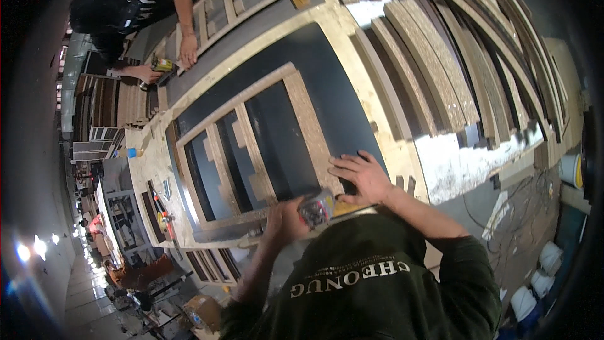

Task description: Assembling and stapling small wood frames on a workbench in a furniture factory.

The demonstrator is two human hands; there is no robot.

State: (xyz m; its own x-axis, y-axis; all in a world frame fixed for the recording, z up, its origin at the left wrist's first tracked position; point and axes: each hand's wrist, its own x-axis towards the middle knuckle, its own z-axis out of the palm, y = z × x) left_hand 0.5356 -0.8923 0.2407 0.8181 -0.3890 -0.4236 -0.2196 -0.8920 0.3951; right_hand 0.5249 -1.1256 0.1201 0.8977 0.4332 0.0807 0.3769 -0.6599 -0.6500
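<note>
My left hand [286,221] is wrapped round a grey and red hand-held power tool [316,209] at the near edge of the bench. The tool's exact kind is hard to make out, and its nose is hidden. Beside it, my right hand [363,179] lies with fingers spread at the near right corner of a wooden frame [308,119]. This frame of chipboard strips has two inner crossbars and small blocks fixed along them. It rests on a dark flat panel [321,56], which shows through its gaps.
Across the bench [352,69] a co-worker [135,9] holds a yellow tool [162,65] against another frame [233,3]. Stacked chipboard strips [440,69] fill the right side. Hand tools [163,217] lie at the left end. White buckets [524,302] stand on the floor, lower right.
</note>
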